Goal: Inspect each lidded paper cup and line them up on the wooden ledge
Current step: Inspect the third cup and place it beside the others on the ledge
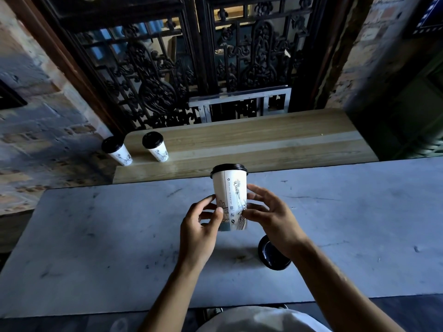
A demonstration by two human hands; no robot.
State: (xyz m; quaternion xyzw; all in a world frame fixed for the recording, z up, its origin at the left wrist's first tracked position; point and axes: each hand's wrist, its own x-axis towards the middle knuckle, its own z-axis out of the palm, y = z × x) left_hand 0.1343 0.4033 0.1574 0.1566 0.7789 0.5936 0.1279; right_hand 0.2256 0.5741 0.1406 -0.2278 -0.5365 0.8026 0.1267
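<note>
I hold a white paper cup (pixel 230 196) with a black lid and black line drawings upright above the grey stone counter (pixel 119 236). My left hand (pixel 201 231) grips its lower left side and my right hand (pixel 268 216) grips its lower right side with the fingertips. Two more lidded cups stand at the left end of the wooden ledge (pixel 263 142): one at the far left corner (pixel 117 150), one just to its right (pixel 155 146). Another cup's black lid (pixel 271 256) shows on the counter, partly hidden under my right wrist.
A dark carved wooden screen (pixel 182 68) rises behind the ledge, with a small metal frame (pixel 239 103) at its foot. Brick walls (pixel 36 104) flank both sides. The ledge drops off at its left end beside the far-left cup.
</note>
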